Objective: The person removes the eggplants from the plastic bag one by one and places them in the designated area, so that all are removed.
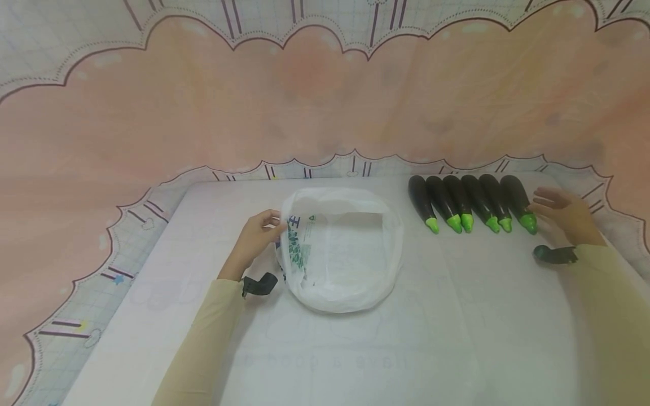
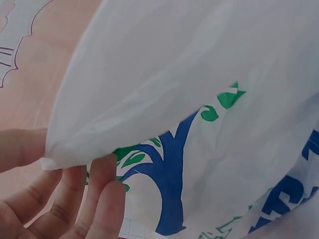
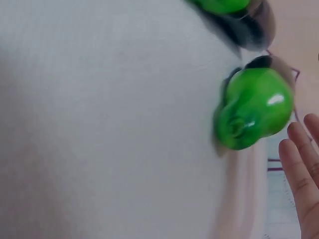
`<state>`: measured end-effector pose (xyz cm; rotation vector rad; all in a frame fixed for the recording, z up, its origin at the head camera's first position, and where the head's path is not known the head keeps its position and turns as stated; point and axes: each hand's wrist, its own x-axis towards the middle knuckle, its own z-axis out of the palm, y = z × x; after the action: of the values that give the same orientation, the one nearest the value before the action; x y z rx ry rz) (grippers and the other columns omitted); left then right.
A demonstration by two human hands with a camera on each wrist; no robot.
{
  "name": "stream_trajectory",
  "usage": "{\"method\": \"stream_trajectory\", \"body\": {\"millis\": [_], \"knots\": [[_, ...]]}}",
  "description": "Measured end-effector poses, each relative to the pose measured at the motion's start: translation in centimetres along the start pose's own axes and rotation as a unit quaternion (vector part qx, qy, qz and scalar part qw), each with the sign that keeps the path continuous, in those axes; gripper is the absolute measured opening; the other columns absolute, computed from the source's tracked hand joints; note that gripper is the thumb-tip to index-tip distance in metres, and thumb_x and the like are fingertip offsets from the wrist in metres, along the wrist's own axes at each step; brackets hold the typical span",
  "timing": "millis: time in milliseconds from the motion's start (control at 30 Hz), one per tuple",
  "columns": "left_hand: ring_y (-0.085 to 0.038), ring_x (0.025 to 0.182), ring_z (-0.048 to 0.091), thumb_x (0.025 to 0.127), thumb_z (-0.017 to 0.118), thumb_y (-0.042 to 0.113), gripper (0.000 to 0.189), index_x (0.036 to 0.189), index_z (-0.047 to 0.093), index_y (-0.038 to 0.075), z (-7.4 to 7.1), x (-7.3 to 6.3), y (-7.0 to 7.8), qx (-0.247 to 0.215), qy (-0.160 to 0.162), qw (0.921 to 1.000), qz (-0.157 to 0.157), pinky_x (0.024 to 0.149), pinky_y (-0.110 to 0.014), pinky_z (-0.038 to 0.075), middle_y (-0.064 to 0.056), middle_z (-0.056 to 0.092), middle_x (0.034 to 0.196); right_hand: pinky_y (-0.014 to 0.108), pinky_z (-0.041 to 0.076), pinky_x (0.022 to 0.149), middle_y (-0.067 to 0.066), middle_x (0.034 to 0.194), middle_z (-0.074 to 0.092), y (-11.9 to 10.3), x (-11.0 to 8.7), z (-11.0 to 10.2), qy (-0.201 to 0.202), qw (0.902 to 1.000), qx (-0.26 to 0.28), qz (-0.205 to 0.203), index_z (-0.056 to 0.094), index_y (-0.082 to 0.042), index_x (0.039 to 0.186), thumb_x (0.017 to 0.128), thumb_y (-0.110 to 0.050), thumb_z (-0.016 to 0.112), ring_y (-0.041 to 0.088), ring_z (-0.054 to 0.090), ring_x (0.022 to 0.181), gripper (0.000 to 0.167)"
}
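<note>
A white plastic bag (image 1: 350, 301) stands on the table with its round mouth open and its rim folded outward. My left hand (image 1: 258, 235) pinches the bag's left rim; in the left wrist view the thumb lies on one side of the folded edge and the fingers (image 2: 102, 181) on the other. A blue and green tree print (image 2: 172, 179) shows on the bag's side. At the right, my right hand (image 1: 566, 213) is held with fingers extended beside the rightmost eggplant (image 1: 515, 194). That eggplant's green cap (image 3: 259, 107) sits close to the fingertips in the right wrist view.
Several more dark eggplants (image 1: 459, 197) lie in a row at the back right, green ends toward me. A white cloth (image 1: 457, 338) with faint print covers the table. Behind it hangs a peach curtain (image 1: 315, 107) with scalloped edging.
</note>
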<state>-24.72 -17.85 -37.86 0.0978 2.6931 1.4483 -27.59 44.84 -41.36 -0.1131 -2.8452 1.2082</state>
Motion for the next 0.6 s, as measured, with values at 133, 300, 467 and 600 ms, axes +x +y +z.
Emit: {"method": "stream_trajectory", "body": {"millis": [133,300,467,600], "knots": [[-0.033,0.106,0.063,0.095,0.054,0.024,0.036,0.125,0.053,0.004,-0.1,0.0,0.1,0.003,0.002,1.0,0.001,0.09,-0.041,0.055,-0.02,0.061,0.119,-0.005,0.037,0.082,-0.013,0.144,0.043,-0.7,-0.6,-0.3,0.006,0.9989,0.03,-0.036,0.034,-0.021,0.145,0.091,-0.036,0.059,-0.024,0.04,0.1,0.062],[-0.033,0.104,0.063,0.095,0.053,0.032,0.042,0.126,0.052,0.004,-0.5,0.0,0.1,0.016,0.01,0.9998,0.002,0.09,-0.042,0.055,-0.021,0.06,0.121,-0.003,0.04,0.083,-0.013,0.145,0.043,-2.7,-1.2,-0.4,-0.014,0.9928,0.081,-0.088,0.034,-0.025,0.145,0.091,-0.018,0.062,-0.02,0.044,0.108,0.062],[-0.033,0.099,0.065,0.096,0.048,0.043,0.048,0.127,0.051,0.007,-1.1,-0.4,0.4,0.054,0.038,0.9978,0.001,0.09,-0.046,0.053,-0.02,0.059,0.122,0.003,0.047,0.081,-0.017,0.131,0.053,-6.0,-1.6,0.5,-0.037,0.9747,0.172,-0.138,0.039,-0.013,0.142,0.088,0.0,0.061,-0.013,0.053,0.107,0.06],[-0.034,0.102,0.064,0.096,0.046,0.045,0.049,0.128,0.051,0.008,-1.7,-0.8,1.5,0.104,0.091,0.9903,0.008,0.09,-0.049,0.051,-0.018,0.058,0.124,0.007,0.051,0.081,-0.019,0.12,0.058,-8.7,-1.7,1.5,-0.05,0.9574,0.225,-0.174,0.043,-0.004,0.138,0.085,0.01,0.059,-0.009,0.058,0.103,0.057]]}}
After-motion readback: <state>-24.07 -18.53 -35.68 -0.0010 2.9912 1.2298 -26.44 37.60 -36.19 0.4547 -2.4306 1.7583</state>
